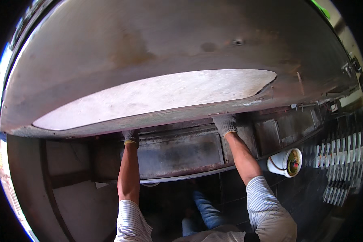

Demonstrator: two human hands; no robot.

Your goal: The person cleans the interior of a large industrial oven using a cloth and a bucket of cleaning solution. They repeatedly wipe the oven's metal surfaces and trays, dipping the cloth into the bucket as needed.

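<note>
Both of my arms reach forward beneath the lower edge of a large, stained metal housing [181, 36]. My left hand [130, 136], in a grey knitted glove with a yellow cuff, is partly tucked under that edge. Further right, my right hand [226, 124] wears a similar glove, and its fingers disappear beneath the same edge. Whatever either hand touches or holds under there is hidden. Between and below my wrists is a worn metal front panel [178, 155] with a raised frame. A long, pale, smooth-looking area [163, 93] shows in the housing's face above my hands.
On the dark tiled floor [245, 208] at the right stands a white bucket [279, 165] with a handle and dirty contents. Beyond it is a stack of white slatted pieces [341, 160]. A curved dark strip [48, 175] borders pale panels at the left.
</note>
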